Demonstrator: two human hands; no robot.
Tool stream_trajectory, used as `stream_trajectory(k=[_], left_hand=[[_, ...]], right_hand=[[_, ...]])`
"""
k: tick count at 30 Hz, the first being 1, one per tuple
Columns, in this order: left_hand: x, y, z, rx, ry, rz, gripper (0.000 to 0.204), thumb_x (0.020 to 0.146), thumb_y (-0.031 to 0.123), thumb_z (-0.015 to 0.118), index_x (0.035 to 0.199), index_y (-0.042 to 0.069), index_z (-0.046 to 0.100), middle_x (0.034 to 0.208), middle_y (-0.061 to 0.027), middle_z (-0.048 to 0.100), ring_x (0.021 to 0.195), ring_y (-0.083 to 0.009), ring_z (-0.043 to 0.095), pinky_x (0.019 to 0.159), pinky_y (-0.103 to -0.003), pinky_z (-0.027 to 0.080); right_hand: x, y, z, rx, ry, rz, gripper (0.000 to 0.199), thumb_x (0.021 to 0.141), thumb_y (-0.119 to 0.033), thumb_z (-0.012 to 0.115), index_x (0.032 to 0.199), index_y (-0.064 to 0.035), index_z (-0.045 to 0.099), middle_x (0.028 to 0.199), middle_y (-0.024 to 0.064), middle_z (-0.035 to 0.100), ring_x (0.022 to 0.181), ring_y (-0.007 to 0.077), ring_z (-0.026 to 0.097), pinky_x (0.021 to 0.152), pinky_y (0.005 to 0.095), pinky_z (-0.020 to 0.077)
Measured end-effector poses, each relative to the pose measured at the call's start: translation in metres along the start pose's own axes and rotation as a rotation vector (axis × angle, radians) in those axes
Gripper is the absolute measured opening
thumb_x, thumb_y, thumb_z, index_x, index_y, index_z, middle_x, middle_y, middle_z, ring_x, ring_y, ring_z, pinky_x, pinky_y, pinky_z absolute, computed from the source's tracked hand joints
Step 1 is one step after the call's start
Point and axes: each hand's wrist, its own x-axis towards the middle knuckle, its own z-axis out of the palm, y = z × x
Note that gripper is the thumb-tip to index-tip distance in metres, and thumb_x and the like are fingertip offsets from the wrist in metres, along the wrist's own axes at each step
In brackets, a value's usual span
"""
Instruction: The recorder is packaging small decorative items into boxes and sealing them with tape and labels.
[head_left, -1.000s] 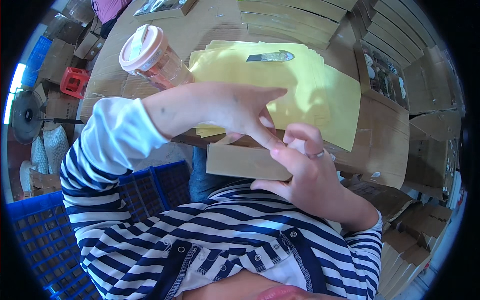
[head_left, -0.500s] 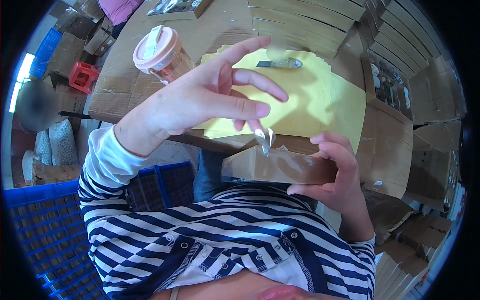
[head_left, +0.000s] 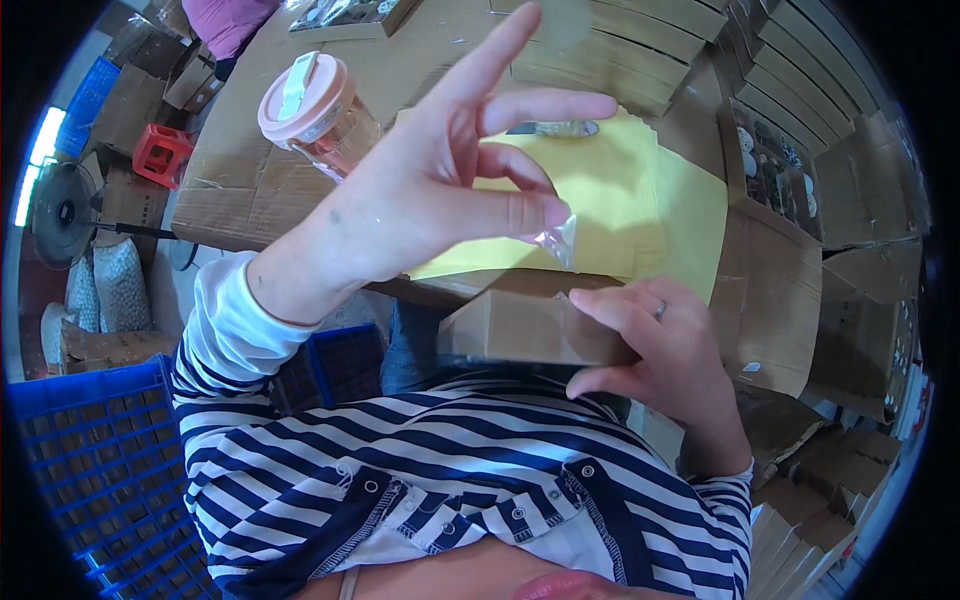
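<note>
My left hand (head_left: 440, 185) is raised over the table edge, index and middle fingers stretched out. Its thumb pinches a small crumpled piece of clear film (head_left: 562, 245) against the curled fingers. Below it, my right hand (head_left: 665, 345) grips the right end of a brown cardboard box (head_left: 525, 325), thumb in front and fingers over the top. The box is held near my lap, apart from the film. A stack of yellow paper sheets (head_left: 610, 210) lies on the table behind the box. On the sheets is a utility knife (head_left: 570, 129), partly covered by my left middle finger.
A pink-lidded cup (head_left: 325, 120) stands left on the cardboard-covered table (head_left: 235, 195). Long flat boxes (head_left: 640, 50) are stacked at the back, with a box of small round items (head_left: 775, 170) at right. Blue crates (head_left: 90, 430) sit at lower left, beyond them a red stool (head_left: 163, 152).
My left hand has moved up and right, lifting the film away from the box. My right-hand fingers have shifted left along the top of the box.
</note>
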Motion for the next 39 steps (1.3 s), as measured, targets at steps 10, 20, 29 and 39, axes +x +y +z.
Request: stream_trajectory(k=[10, 20, 29, 39], left_hand=[[0.015, -0.029, 0.002, 0.224, 0.083, 0.269, 0.111, 0.084, -0.019, 0.06, 0.164, 0.022, -0.005, 0.162, -0.0173, 0.031, 0.097, -0.0157, 0.066, 0.082, -0.028, 0.06], [0.027, -0.033, 0.001, 0.5, 0.092, 0.384, 0.111, 0.084, -0.02, 0.057, 0.164, 0.025, -0.006, 0.169, -0.0157, 0.014, 0.103, -0.0152, 0.064, 0.08, -0.025, 0.06], [0.044, -0.034, -0.005, 0.794, 0.139, 0.54, 0.106, 0.085, -0.017, 0.059, 0.164, 0.019, -0.002, 0.167, -0.0184, 0.018, 0.098, -0.0136, 0.065, 0.077, -0.023, 0.06], [0.049, -0.04, -0.015, 1.029, 0.161, 0.684, 0.104, 0.085, -0.015, 0.063, 0.164, 0.014, 0.003, 0.165, -0.0216, 0.024, 0.097, -0.0163, 0.067, 0.077, -0.026, 0.062]], right_hand=[[0.036, 0.006, -0.016, 0.514, 0.196, 0.378, 0.033, 0.089, -0.026, 0.077, 0.112, -0.0048, 0.067, 0.097, 0.0055, 0.069, 0.085, 0.0157, 0.062, 0.079, 0.0284, 0.0472], [0.061, 0.014, -0.008, 0.2, 0.37, 0.485, 0.035, 0.083, -0.025, 0.083, 0.084, -0.0077, 0.053, 0.074, 0.0014, 0.053, 0.061, 0.0117, 0.048, 0.052, 0.0272, 0.0386], [0.064, 0.031, 0.001, -0.1, 0.417, 0.291, 0.022, 0.081, -0.01, 0.079, 0.085, -0.0063, 0.057, 0.073, 0.0075, 0.061, 0.061, 0.0224, 0.061, 0.053, 0.0325, 0.046], [0.07, 0.032, -0.001, 0.087, 0.292, 0.405, 0.016, 0.087, -0.013, 0.075, 0.085, -0.0037, 0.063, 0.073, 0.0099, 0.064, 0.062, 0.0235, 0.062, 0.055, 0.0343, 0.0467]])
